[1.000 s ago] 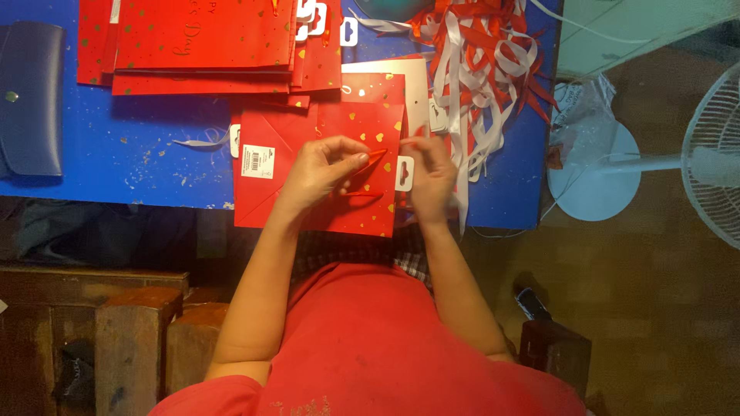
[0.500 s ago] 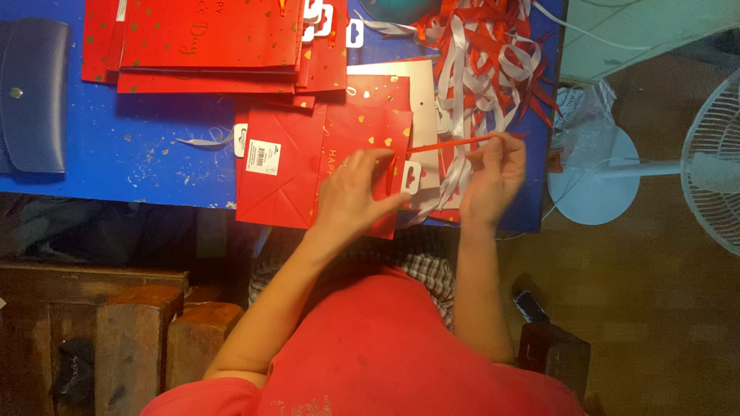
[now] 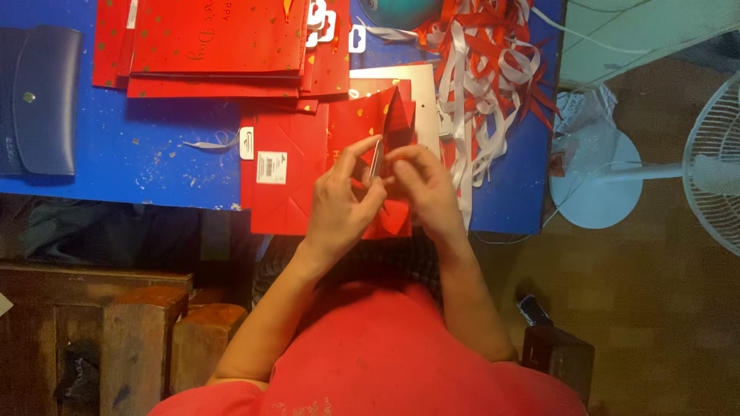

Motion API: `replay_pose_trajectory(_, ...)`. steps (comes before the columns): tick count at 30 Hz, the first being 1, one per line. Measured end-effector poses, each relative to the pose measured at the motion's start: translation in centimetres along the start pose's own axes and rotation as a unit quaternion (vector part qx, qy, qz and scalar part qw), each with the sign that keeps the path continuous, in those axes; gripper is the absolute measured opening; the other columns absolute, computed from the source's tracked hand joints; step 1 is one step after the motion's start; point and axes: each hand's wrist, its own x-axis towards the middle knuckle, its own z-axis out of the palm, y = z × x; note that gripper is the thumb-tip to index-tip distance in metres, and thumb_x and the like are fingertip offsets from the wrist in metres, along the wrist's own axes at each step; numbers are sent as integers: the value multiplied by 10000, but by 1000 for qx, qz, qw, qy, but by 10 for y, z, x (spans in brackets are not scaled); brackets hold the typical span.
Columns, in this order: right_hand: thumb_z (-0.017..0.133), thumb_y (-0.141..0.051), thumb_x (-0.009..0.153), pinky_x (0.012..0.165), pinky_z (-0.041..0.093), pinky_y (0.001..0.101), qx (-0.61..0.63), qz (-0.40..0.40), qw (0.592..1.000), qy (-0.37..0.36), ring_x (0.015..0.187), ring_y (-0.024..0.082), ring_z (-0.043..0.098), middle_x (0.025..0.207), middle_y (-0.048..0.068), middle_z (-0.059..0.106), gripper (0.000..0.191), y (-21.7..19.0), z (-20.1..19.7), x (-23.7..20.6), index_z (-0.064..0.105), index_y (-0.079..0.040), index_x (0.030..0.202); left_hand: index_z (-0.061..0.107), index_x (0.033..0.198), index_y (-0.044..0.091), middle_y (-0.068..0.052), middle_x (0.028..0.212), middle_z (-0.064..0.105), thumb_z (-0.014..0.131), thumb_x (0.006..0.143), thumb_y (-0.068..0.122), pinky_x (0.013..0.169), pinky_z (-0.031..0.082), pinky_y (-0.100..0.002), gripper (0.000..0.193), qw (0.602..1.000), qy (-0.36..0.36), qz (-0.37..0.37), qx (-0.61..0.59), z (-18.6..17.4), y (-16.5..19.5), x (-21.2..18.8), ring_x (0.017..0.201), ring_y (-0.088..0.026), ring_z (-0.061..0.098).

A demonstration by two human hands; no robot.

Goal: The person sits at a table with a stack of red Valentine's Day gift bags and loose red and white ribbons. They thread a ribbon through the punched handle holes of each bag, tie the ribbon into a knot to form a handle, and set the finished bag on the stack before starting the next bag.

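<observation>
so we had both hands pinched on the red gift bag [image 3: 289, 181] lying flat at the table's near edge, left hand [image 3: 343, 204] and right hand [image 3: 424, 189] meeting at its upturned top-right flap

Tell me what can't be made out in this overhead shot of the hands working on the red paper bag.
- Head view: the thin pale piece pinched between the left hand and right hand is too small to identify.
- The red paper bag is partly covered by both hands.
- The stack of red bags is cut off by the top edge.
- The white fan is cut off by the right edge.
</observation>
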Motion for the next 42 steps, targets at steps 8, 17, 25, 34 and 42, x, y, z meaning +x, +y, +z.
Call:
replay_pose_trajectory(8,600,-94,976,719,490,363,-327,-60,921,-204,800,191,584,879,96,603,115,-28,4,-15,617,16,1007,589,1422,73,-51,799,617,691,872,19,617,544,-267,562,998,-34,42,32,-31,56,-9,670,-119,633)
replay_pose_trajectory(17,557,-8,1060,1077,509,318,-306,-279,904,108,1166,220,629,1294,141,632,225,-75,-3,-60,597,-48,1278,618,1391,61,-59,840,641,674,869,-17,693,559,-272,531,996,-12,68,50,-45,67,-9,746,-128,659)
replay_pose_trajectory(25,731,-424,1025,1228,280,513,-390,-474,781,115,1455,328,330,1505,186,337,706,-42,15,-34,316,-39,1447,671,1304,104,-90,881,600,742,871,62,670,528,-375,441,964,-180,153,123,-39,74,-14,773,-264,650)
replay_pose_trajectory(34,710,-254,955,1189,358,462,-282,-316,902,82,1171,244,662,1189,73,736,282,7,-50,-35,740,-30,1124,704,1126,56,-54,921,647,781,914,11,777,605,-383,230,929,-64,341,126,-66,107,-30,849,-270,686)
replay_pose_trajectory(42,682,-117,1024,796,516,236,-11,-111,980,166,879,95,617,1012,54,708,200,43,-58,-36,693,32,1157,732,1099,87,-80,992,687,793,928,91,788,588,-364,182,965,-19,210,158,-31,63,-12,927,-267,705)
